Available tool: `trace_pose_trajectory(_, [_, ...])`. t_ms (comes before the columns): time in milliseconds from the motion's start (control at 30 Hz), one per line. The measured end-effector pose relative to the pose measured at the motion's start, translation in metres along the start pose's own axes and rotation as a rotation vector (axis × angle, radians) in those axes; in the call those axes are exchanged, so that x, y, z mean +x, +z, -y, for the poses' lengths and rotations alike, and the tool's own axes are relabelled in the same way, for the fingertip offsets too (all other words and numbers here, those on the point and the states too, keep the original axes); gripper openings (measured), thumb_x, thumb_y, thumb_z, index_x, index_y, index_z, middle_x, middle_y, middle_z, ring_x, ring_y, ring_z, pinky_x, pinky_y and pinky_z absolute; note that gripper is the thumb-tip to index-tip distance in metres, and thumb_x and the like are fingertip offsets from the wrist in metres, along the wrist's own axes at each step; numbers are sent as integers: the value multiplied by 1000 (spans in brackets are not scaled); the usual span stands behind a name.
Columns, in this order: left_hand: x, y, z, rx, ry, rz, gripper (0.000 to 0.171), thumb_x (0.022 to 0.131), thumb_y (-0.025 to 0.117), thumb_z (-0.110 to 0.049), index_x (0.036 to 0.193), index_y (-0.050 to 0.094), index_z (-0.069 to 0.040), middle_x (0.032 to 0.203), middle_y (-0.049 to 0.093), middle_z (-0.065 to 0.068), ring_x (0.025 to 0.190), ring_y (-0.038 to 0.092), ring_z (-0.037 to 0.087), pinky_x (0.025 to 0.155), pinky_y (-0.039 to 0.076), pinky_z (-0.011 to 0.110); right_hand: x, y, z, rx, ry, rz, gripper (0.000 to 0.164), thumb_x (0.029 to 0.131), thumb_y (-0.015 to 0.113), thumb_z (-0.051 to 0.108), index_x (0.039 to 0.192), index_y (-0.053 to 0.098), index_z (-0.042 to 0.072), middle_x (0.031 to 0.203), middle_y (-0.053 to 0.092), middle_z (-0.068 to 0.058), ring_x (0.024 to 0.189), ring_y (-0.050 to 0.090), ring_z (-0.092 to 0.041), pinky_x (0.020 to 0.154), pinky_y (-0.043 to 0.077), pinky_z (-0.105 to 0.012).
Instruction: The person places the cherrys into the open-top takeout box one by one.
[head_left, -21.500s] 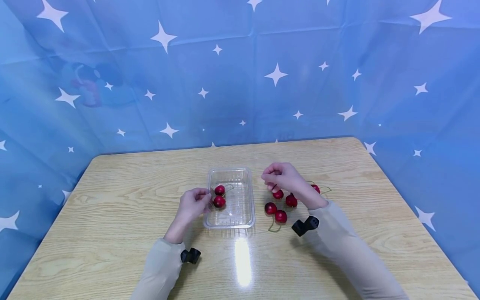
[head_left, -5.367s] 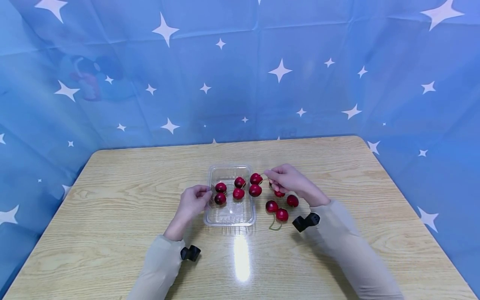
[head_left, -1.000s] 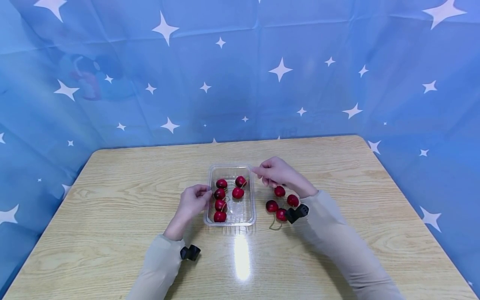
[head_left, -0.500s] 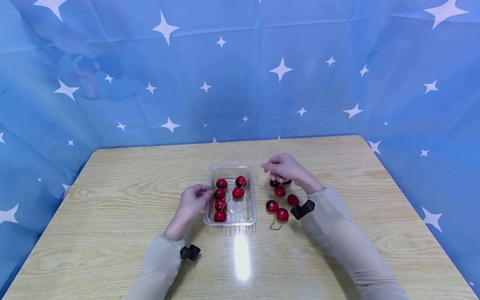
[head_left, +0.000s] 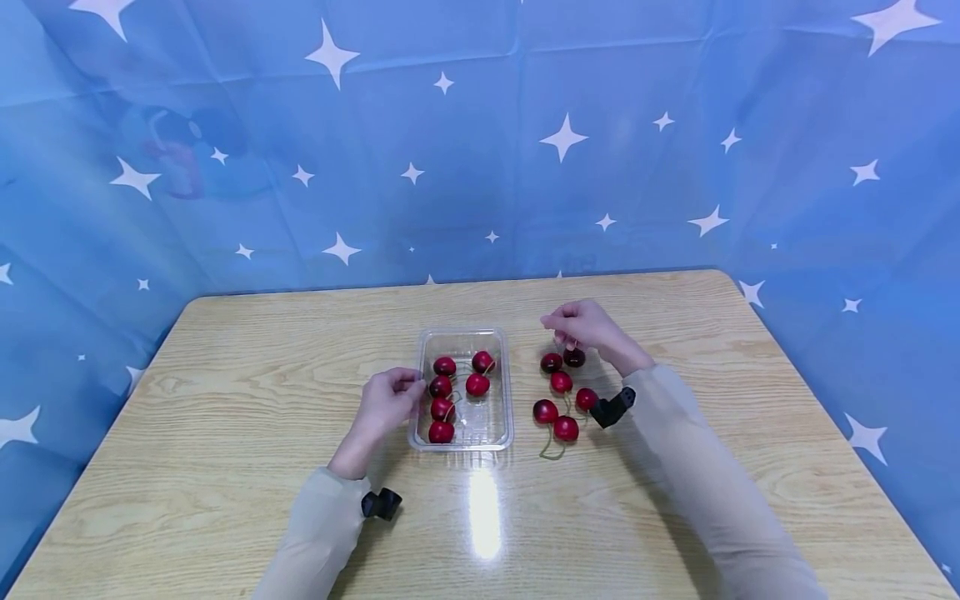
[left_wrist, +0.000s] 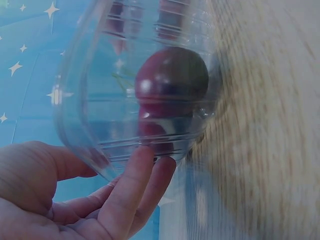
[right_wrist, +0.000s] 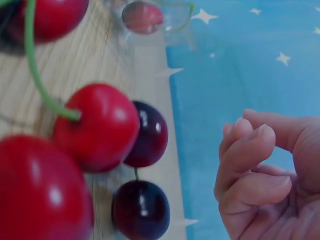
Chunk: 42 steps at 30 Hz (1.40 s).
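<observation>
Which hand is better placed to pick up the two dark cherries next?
Likely the right. The right hand hovers close to the dark cherries, nothing visibly held, while the left hand pinches the clear container by its wall, farther from them.

Before you: pale wood-grain table (head_left: 225,400), far corners rounded, bright glare streak (head_left: 484,517) on near half. Behind it: creased blue backdrop (head_left: 480,200), white four-point stars (head_left: 564,137); upper left from you, faint blue-and-pink printed figure (head_left: 178,158).
</observation>
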<state>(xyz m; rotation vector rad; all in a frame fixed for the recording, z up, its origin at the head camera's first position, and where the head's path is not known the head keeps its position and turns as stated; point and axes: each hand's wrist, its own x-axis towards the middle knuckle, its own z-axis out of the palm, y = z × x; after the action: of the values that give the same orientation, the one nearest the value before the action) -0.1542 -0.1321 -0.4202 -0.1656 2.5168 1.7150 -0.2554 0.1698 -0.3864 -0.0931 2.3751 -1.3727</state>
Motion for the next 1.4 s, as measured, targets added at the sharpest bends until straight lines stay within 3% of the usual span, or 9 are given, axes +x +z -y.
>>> trace_pose_trajectory(267, [0,-1,-2,5,-1,2,24,90,58,-2,110,61,11,90,63,20,66,61,17,62,58,30,8,-6,-5,15,17,-40,35,94,57,24,108,57,-9,69,55,-7,52,43,-13,49,36,-26])
trace_pose_trajectory(667, [-1,0,-2,17,-4,6,25,90,58,-3,110,61,11,92,63,21,69,62,22,61,57,28,20,-4,-22,-106,30,-56,19,91,59,13,97,63,-5,71,58,-5,54,45,-11,57,42,-25])
trace_pose_trajectory(933, [-2,-1,-2,-6,-13,10,24,90,58,-2,110,61,11,90,63,20,64,58,14,61,57,29,22,-4,-27,-203,34,-54,18,90,58,7,99,66,-6,64,56,-2,53,46,-11,58,44,-25])
trace_pose_trajectory(1100, [-2,-1,-2,-5,-12,12,24,90,57,-3,110,61,10,89,63,20,64,59,15,61,57,27,22,-3,-27,-257,57,-54,12,88,59,8,83,66,-2,62,53,-1,55,46,-13,57,42,-26])
trace_pose_trajectory(1233, [-2,-1,-2,2,-2,11,24,90,57,-3,110,61,11,89,63,20,65,60,17,60,56,27,22,-1,-27,-295,73,-59,18,87,60,8,69,60,2,62,53,-2,58,46,-15,57,40,-26])
trace_pose_trajectory(1400, [-2,-1,-2,-1,-8,11,24,90,57,-3,110,61,10,88,63,20,62,58,14,59,56,25,22,-1,-27,-321,76,-71,23,87,59,8,64,58,5,59,51,-1,56,46,-15,56,40,-27])
